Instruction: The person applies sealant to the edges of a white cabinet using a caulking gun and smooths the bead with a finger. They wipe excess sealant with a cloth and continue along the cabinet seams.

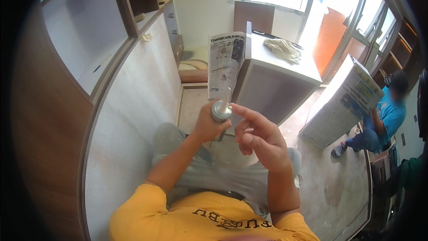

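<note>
Left hand (205, 124) wrapped round grey tube (221, 112), held in midair; right hand (264, 139) loosely curled, empty, index fingertip at tube's end. Tube probably stiff, light; nozzle (227, 100) likely smeary: grip lower down.

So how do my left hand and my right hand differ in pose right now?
Your left hand is wrapped around a grey tube, while your right hand grips nothing. The right hand's index finger stretches out to the tube's near end, with its other fingers loosely bent; the left hand's fingers curl around the tube. Both hands are bare and close together.
</note>
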The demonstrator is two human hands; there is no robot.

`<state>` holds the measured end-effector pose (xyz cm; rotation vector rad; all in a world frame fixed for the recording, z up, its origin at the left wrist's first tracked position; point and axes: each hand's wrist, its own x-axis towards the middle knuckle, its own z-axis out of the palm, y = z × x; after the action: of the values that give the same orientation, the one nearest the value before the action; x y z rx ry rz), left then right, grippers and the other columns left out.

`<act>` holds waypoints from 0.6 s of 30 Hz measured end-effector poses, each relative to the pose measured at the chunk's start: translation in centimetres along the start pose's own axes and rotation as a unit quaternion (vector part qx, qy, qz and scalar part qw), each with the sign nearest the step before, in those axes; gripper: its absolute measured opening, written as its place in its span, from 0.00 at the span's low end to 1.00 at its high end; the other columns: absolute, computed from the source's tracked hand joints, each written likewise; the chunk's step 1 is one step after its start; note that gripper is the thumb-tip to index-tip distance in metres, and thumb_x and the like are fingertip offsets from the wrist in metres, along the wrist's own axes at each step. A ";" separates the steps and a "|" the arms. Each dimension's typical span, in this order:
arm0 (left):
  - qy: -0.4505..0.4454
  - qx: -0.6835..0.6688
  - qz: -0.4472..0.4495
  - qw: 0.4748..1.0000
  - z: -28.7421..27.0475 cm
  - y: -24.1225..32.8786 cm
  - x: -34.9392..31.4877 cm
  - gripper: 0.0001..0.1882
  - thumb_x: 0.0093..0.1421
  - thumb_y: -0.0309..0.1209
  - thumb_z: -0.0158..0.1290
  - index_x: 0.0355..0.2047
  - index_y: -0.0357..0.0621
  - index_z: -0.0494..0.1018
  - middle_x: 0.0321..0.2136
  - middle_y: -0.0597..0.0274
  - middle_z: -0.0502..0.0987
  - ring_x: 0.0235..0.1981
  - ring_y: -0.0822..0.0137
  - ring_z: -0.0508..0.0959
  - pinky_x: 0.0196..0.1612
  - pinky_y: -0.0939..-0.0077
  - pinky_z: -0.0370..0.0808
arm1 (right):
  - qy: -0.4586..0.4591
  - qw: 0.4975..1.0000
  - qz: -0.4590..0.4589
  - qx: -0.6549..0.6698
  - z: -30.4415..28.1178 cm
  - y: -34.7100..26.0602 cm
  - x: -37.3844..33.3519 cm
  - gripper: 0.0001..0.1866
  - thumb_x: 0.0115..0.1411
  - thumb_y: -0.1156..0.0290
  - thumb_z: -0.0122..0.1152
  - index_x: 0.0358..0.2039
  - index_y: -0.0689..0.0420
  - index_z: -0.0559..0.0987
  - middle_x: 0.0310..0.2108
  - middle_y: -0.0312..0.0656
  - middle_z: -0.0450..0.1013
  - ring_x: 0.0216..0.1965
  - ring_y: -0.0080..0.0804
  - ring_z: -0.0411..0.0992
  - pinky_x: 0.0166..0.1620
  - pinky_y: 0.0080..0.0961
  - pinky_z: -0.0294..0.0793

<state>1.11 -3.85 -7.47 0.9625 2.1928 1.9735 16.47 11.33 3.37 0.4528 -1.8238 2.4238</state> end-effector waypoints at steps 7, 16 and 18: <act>0.061 -0.060 0.000 0.996 -3.4 0.4 4.7 0.15 0.50 0.20 0.64 0.39 0.40 0.79 0.32 0.65 0.82 0.35 0.73 0.82 0.42 0.73 0.79 | 0.112 0.976 0.079 0.170 -7.8 5.9 0.4 0.19 0.66 0.71 0.56 0.57 0.62 0.74 0.35 0.35 0.73 0.25 0.20 0.67 0.29 0.17 0.68; -0.085 0.057 0.079 0.992 -2.3 0.6 12.7 0.22 0.49 0.21 0.64 0.47 0.37 0.78 0.36 0.64 0.81 0.37 0.73 0.81 0.44 0.75 0.78 | 0.313 0.869 0.368 0.107 -23.1 26.3 4.2 0.12 0.68 0.64 0.55 0.45 0.56 0.79 0.35 0.38 0.74 0.32 0.31 0.73 0.39 0.33 0.79; -0.046 0.043 0.054 0.997 -1.7 -0.7 13.3 0.26 0.48 0.21 0.65 0.50 0.37 0.78 0.38 0.65 0.80 0.38 0.73 0.80 0.46 0.75 0.77 | 0.323 0.847 0.409 0.107 -24.5 32.1 3.0 0.12 0.67 0.62 0.56 0.45 0.56 0.79 0.36 0.39 0.74 0.34 0.35 0.75 0.42 0.38 0.81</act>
<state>-10.62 0.83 -2.89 1.1834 2.2371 1.8479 1.45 24.88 -31.71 -1.2541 -1.5849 2.7012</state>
